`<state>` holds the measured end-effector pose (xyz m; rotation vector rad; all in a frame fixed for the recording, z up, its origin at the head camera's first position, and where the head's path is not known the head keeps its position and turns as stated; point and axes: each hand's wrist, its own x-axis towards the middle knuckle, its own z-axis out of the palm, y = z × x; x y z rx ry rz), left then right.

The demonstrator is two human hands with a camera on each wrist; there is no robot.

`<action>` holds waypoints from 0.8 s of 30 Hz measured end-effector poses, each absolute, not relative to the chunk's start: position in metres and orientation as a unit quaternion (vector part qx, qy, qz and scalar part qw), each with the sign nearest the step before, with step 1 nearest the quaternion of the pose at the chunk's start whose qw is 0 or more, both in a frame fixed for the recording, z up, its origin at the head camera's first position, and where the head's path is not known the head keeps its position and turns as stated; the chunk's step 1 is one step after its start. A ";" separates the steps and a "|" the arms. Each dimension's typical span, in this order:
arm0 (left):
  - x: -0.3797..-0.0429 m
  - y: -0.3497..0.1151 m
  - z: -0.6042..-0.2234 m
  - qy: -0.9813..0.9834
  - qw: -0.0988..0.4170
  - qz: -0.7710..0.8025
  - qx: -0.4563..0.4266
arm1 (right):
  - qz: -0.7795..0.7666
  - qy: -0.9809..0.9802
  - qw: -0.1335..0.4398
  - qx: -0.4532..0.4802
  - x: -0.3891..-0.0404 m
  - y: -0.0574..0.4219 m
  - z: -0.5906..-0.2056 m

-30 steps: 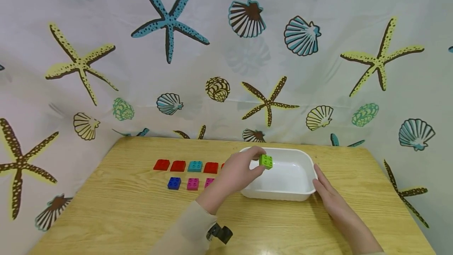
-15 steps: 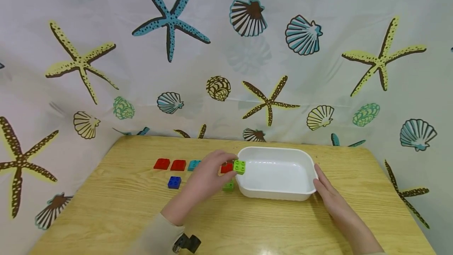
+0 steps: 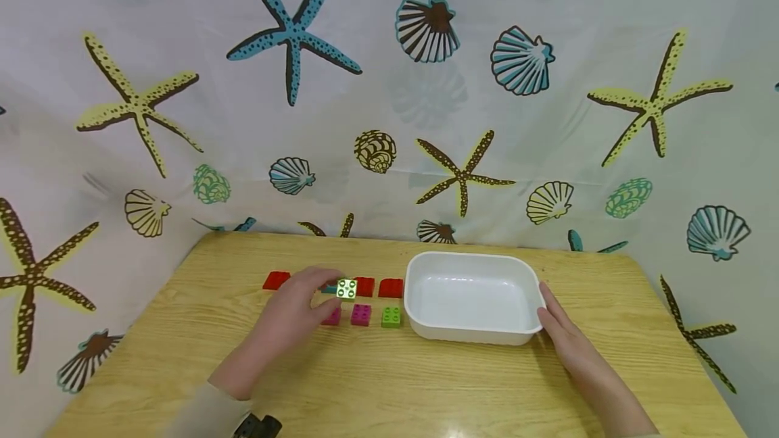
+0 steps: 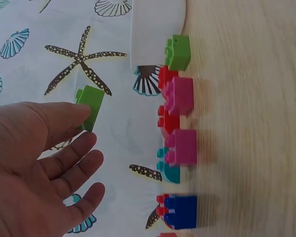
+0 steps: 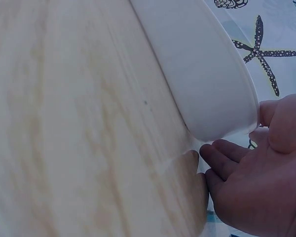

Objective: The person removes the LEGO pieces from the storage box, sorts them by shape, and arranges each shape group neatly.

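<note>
My left hand (image 3: 295, 306) is raised over the rows of toy bricks and pinches a light green toy brick (image 3: 346, 289) between thumb and fingertip. In the left wrist view the other fingers of that hand stay loose and touch nothing. Below it lie the front-row bricks: two pink bricks (image 4: 181, 147), a blue brick (image 4: 182, 212) and another green brick (image 3: 391, 317). My right hand (image 3: 572, 340) rests its fairly straight fingers against the right end of a white tub (image 3: 471, 333). The tub's visible inside holds nothing.
Behind the front row sit several red bricks (image 3: 391, 288) and a teal brick (image 4: 170, 165), partly hidden by the left hand in the head view. All stand on a wooden table (image 3: 377, 384). A curtain with starfish and shells (image 3: 341, 127) hangs behind the table.
My left hand has moved left, from over the tub to above the bricks, with the green brick still pinched. My right hand and the tub have stayed in place.
</note>
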<state>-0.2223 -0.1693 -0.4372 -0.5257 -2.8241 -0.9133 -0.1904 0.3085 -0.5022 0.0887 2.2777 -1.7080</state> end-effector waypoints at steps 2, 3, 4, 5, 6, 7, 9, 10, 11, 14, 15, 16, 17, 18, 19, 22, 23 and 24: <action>-0.221 -0.180 -0.438 -0.940 0.060 -0.293 -0.164 | -0.594 0.791 0.144 0.029 -0.190 0.309 -0.502; -0.221 -0.185 -0.439 -0.943 0.058 -0.287 -0.159 | -0.594 0.791 0.143 0.028 -0.190 0.309 -0.502; -0.221 -0.190 -0.439 -0.945 0.058 -0.281 -0.156 | -0.595 0.791 0.142 0.026 -0.190 0.309 -0.502; -0.221 -0.195 -0.440 -0.948 0.057 -0.274 -0.152 | -0.595 0.791 0.143 0.025 -0.190 0.309 -0.502; -0.221 -0.200 -0.440 -0.950 0.057 -0.268 -0.148 | -0.595 0.790 0.144 0.025 -0.189 0.309 -0.503; -0.221 -0.205 -0.441 -0.952 0.057 -0.263 -0.145 | -0.595 0.790 0.145 0.025 -0.190 0.309 -0.503; -0.222 -0.215 -0.443 -0.955 0.058 -0.253 -0.144 | -0.595 0.790 0.146 0.023 -0.190 0.309 -0.503; -0.223 -0.220 -0.445 -0.956 0.058 -0.249 -0.143 | -0.595 0.790 0.146 0.023 -0.190 0.309 -0.503; -0.224 -0.225 -0.446 -0.956 0.058 -0.248 -0.143 | -0.595 0.790 0.145 0.023 -0.190 0.309 -0.502; -0.226 -0.240 -0.451 -0.956 0.055 -0.249 -0.144 | -0.595 0.791 0.144 0.024 -0.189 0.308 -0.501; -0.226 -0.245 -0.452 -0.956 0.054 -0.249 -0.144 | -0.594 0.791 0.143 0.023 -0.189 0.308 -0.500; -0.227 -0.249 -0.454 -0.956 0.051 -0.251 -0.144 | -0.594 0.791 0.143 0.024 -0.188 0.308 -0.500; -0.227 -0.254 -0.456 -0.956 0.049 -0.251 -0.144 | -0.594 0.791 0.141 0.023 -0.188 0.308 -0.499; -0.228 -0.259 -0.458 -0.956 0.047 -0.252 -0.144 | -0.594 0.792 0.141 0.022 -0.188 0.308 -0.499; -0.228 -0.263 -0.460 -0.957 0.045 -0.250 -0.142 | -0.594 0.792 0.140 0.020 -0.187 0.308 -0.499; -0.231 -0.278 -0.465 -0.958 0.041 -0.244 -0.143 | -0.593 0.793 0.139 0.021 -0.188 0.308 -0.499; -0.232 -0.282 -0.467 -0.959 0.041 -0.242 -0.144 | -0.592 0.793 0.140 0.021 -0.188 0.307 -0.499; -0.233 -0.286 -0.468 -0.959 0.040 -0.240 -0.144 | -0.592 0.793 0.140 0.022 -0.187 0.307 -0.499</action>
